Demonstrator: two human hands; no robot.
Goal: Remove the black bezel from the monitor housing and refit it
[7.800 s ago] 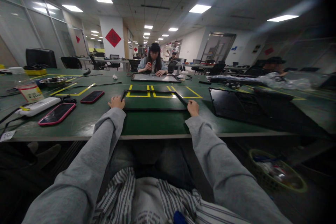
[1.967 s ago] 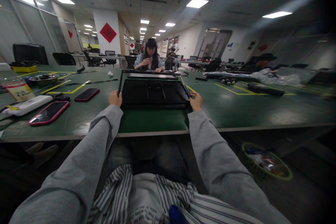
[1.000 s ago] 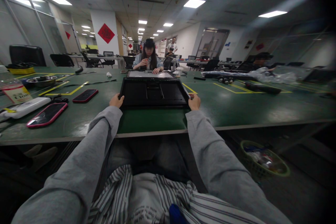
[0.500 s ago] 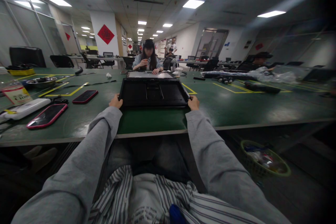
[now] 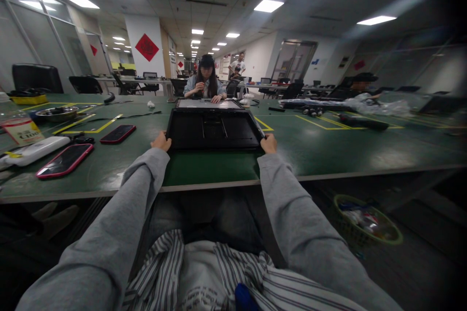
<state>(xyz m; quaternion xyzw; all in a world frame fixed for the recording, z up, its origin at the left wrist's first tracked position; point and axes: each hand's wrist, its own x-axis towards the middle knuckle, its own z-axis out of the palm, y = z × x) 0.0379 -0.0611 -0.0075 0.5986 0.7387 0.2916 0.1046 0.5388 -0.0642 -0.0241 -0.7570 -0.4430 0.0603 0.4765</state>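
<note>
A wide black shallow frame, like the shell of a flat screen, lies in front of me on the green table. My left hand grips its near left corner, fingers closed on the edge. At the near right corner, my right hand holds the opposite edge in the same way. Just behind the frame is a grey flat panel, with a person's hand resting at its far edge.
Two red-edged phones, a white power strip, a labelled bottle and a metal bowl are on the left. Plastic wrap lies at the back right. A basket stands below the table's right side.
The seated person's raised hand opposite has shifted slightly. My hands and the black frame show no clear movement.
</note>
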